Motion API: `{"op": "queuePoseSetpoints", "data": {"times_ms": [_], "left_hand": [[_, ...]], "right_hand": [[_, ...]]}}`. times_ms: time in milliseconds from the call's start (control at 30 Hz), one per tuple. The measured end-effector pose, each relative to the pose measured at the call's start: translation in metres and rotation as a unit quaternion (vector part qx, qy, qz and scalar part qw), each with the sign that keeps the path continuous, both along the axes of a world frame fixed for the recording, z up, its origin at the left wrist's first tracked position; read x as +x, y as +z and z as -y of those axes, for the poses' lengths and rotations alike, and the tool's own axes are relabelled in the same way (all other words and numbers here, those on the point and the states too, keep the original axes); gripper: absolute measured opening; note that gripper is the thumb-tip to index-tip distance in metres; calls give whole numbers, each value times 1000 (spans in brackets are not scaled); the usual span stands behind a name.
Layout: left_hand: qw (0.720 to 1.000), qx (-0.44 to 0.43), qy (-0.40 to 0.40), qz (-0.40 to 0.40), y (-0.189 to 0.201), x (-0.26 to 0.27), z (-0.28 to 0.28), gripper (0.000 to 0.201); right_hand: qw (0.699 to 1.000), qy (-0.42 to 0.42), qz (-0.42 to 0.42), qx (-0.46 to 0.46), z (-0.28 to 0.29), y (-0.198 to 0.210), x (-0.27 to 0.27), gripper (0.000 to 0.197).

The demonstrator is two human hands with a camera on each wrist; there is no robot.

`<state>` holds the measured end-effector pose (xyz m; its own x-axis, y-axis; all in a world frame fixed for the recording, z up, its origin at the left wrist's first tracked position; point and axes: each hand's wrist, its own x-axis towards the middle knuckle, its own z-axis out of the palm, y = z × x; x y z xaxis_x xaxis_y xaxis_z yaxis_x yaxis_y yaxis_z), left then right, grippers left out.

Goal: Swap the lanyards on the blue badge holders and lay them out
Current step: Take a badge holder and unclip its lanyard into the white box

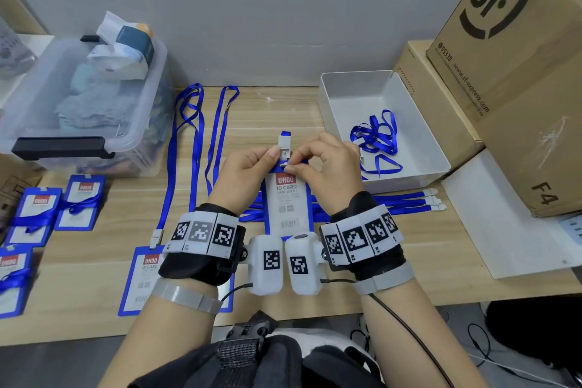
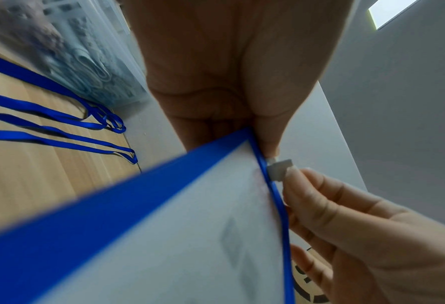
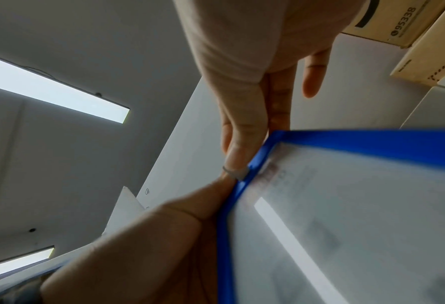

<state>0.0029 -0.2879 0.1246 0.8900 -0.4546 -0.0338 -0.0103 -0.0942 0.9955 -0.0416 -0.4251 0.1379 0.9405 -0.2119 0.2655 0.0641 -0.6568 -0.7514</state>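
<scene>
A blue badge holder (image 1: 286, 205) with a UHOO ID card is held upright over the table's middle. My left hand (image 1: 273, 153) grips its top edge, thumb beside the clear lanyard clip (image 1: 285, 143). My right hand (image 1: 293, 164) pinches that clip's strap where it meets the holder's slot. In the left wrist view the badge holder (image 2: 164, 226) fills the bottom, and the right hand's fingers (image 2: 320, 205) hold the clip (image 2: 280, 167). The right wrist view shows a thumb pressing the clip strap (image 3: 235, 172) against the holder's (image 3: 346, 205) edge. The lanyard's ribbon is mostly hidden.
Two blue lanyards (image 1: 195, 142) lie stretched out at the left, one clipped to a badge holder (image 1: 145, 277). More wrapped holders (image 1: 53, 208) sit far left. A clear bin (image 1: 78, 98), a white tray (image 1: 346, 98) holding a tangled lanyard (image 1: 376, 138) and cardboard boxes (image 1: 519, 72) line the back.
</scene>
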Motion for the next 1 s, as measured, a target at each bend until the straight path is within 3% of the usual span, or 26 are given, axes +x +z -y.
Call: {"op": "queuePoseSetpoints", "data": {"times_ms": [267,467,667,1000], "left_hand": [[1000,22,-4,13,1,-3,-2,29],[999,5,-32,-21,2,-3,-6,14],[998,8,-56,-29,2,-4,-8,15],[996,-2,-70,-59,1,1,-10,25]], "right_hand": [[998,22,-47,34,1,0,-4,14],[996,30,-54,66,0,-1,-1,37],[963,47,-87,249,2,-1,6,27],[953,33,-43,297,6,7,16,37]]}}
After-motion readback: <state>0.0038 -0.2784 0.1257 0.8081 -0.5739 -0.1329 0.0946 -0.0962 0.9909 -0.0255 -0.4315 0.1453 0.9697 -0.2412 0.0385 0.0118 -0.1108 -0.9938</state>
